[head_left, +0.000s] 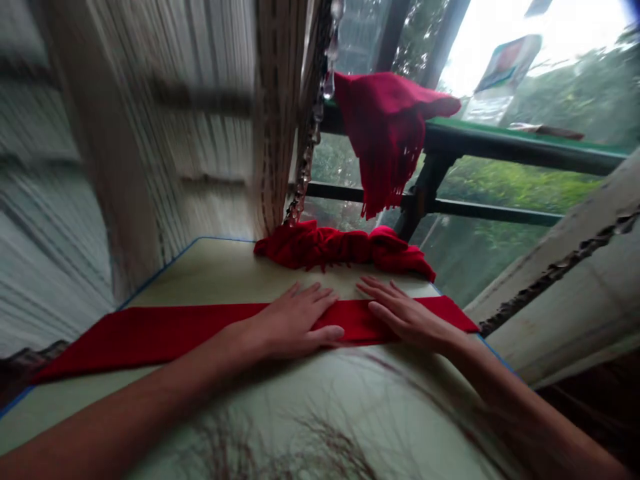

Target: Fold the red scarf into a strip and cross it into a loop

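Note:
A long red scarf [190, 332], folded into a flat strip, lies across the pale table [220, 267] from its left edge to its right. My left hand [300, 321] rests on the strip just left of its middle, palm down, fingers stretched and thumb out to the right. To the right, my right hand [395, 310] lies flat on the same scarf with its fingers spread. Both hands press on the cloth without gripping it. Beyond them, a crumpled red scarf [345, 247] sits in a heap at the table's far edge.
Another red fringed scarf [385, 127] hangs over a green rail [525, 143] by the window. String curtains [210, 133] hang at the left, and a bead strand [305, 160] drops beside them. A pale curtain [575, 280] is at the right. Loose hair blurs the lower foreground.

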Action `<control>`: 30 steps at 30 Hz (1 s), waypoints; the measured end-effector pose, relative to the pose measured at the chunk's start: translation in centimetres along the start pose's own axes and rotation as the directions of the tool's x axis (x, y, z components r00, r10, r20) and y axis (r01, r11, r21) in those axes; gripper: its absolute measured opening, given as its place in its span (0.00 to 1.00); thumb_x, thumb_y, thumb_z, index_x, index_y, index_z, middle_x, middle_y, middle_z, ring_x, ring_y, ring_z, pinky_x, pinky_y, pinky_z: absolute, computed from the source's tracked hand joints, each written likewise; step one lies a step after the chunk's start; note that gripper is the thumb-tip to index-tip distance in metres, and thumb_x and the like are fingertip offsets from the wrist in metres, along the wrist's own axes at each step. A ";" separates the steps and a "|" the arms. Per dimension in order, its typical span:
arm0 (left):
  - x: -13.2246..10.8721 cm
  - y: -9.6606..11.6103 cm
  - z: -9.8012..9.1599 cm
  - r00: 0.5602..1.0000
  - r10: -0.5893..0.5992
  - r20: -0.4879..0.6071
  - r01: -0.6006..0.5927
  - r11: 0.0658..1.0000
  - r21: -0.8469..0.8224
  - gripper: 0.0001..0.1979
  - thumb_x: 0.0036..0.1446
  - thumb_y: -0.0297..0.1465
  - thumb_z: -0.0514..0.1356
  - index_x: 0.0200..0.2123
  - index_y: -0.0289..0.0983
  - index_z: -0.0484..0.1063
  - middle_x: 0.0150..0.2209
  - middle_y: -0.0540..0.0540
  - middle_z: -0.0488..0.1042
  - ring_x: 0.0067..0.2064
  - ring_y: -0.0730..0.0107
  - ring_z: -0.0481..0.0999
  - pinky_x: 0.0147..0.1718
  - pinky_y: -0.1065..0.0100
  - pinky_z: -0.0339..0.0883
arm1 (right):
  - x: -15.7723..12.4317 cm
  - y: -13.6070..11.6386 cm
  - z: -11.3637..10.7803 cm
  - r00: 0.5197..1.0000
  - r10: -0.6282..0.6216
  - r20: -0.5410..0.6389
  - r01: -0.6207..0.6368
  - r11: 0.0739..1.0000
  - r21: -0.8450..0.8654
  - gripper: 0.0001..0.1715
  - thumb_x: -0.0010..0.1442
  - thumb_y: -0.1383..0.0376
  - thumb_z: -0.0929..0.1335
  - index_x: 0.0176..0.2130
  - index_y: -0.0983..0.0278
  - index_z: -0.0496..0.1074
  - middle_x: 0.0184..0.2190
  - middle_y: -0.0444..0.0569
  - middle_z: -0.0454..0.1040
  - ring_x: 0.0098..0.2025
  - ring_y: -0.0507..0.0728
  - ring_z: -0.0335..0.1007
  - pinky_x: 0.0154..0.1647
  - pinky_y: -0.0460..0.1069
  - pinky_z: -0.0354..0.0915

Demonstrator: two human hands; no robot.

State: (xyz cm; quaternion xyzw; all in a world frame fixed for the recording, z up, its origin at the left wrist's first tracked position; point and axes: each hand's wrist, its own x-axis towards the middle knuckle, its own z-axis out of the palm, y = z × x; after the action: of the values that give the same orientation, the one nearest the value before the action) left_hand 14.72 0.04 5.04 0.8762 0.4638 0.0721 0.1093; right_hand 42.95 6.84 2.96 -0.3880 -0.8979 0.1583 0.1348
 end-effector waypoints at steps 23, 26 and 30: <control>0.0 0.5 1.1 0.992 0.130 -0.006 -0.129 0.991 0.023 0.40 0.69 0.53 0.51 0.73 0.34 0.52 0.74 0.34 0.49 0.75 0.50 0.48 0.72 0.49 0.39 | -0.3 6.9 -1.0 0.932 0.060 -0.357 -0.147 0.964 -0.222 0.25 0.70 0.48 0.61 0.29 0.60 0.68 0.31 0.50 0.69 0.31 0.57 0.65 0.34 0.53 0.61; 0.1 0.5 1.1 0.991 0.133 0.002 -0.133 0.991 0.020 0.40 0.69 0.53 0.52 0.73 0.33 0.52 0.74 0.34 0.49 0.75 0.50 0.49 0.72 0.51 0.41 | -0.4 7.0 -1.0 0.933 0.078 -0.353 -0.153 0.970 -0.188 0.28 0.70 0.46 0.60 0.25 0.59 0.63 0.29 0.48 0.66 0.30 0.57 0.63 0.34 0.53 0.59; 0.1 0.7 1.0 0.988 0.155 -0.006 -0.155 0.988 0.021 0.38 0.70 0.51 0.52 0.73 0.33 0.53 0.74 0.35 0.50 0.75 0.50 0.49 0.72 0.52 0.43 | -0.7 7.0 -1.2 0.923 0.175 -0.343 -0.217 0.972 -0.088 0.29 0.68 0.42 0.60 0.26 0.58 0.60 0.23 0.44 0.62 0.25 0.55 0.58 0.29 0.52 0.55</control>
State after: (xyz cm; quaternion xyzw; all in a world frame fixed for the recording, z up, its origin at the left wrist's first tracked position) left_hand 15.56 -0.37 4.21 0.9104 0.3952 0.0791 0.0928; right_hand 48.41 11.08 1.21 -0.5049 -0.8268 0.0468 0.2435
